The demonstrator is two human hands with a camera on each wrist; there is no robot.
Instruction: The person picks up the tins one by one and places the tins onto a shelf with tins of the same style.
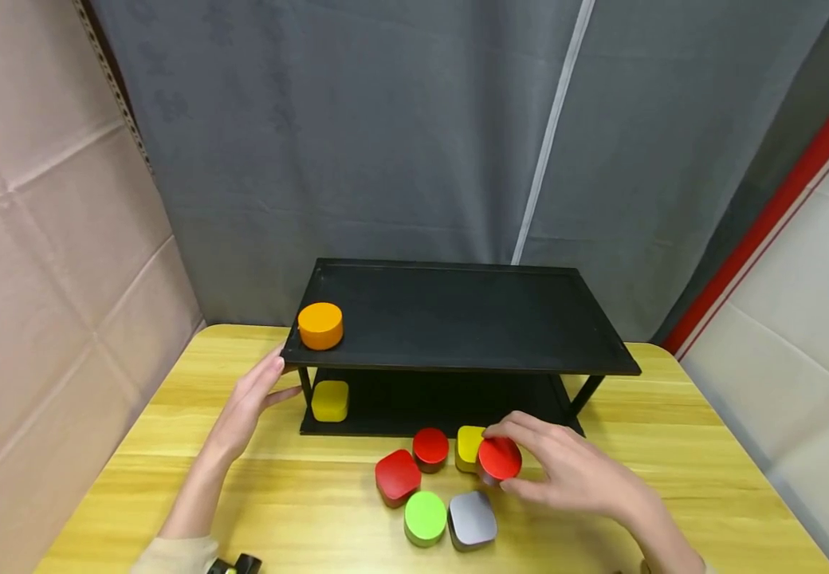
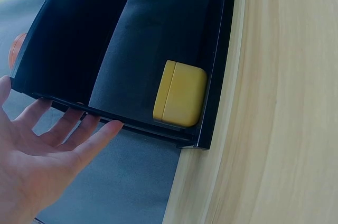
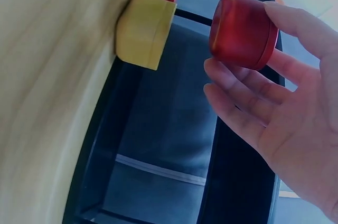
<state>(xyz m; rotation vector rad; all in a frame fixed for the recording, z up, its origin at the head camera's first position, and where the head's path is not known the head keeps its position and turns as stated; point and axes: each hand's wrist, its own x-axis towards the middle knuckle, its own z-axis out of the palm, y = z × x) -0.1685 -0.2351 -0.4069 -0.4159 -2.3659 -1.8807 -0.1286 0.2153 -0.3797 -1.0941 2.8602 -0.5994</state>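
My right hand (image 1: 568, 466) pinches a round red tin (image 1: 498, 459) between thumb and fingers, in front of the shelf's right half. In the right wrist view that red tin (image 3: 244, 31) is lifted off the wood. Close beside it stands a yellow square tin (image 3: 145, 31) on the table. My left hand (image 1: 249, 402) touches the left end of a black two-tier shelf (image 1: 450, 315), its fingers extended along the end bar in the left wrist view. An orange round tin (image 1: 320, 327) sits on the upper tier's left front corner. Below it, another yellow tin (image 2: 182, 94) rests on the lower tier.
In front of the shelf on the wooden table (image 1: 300, 510) stand a small red round tin (image 1: 430, 449), a red square tin (image 1: 397, 477), a green round tin (image 1: 425, 518) and a grey square tin (image 1: 472, 520). A grey curtain (image 1: 386, 143) hangs behind.
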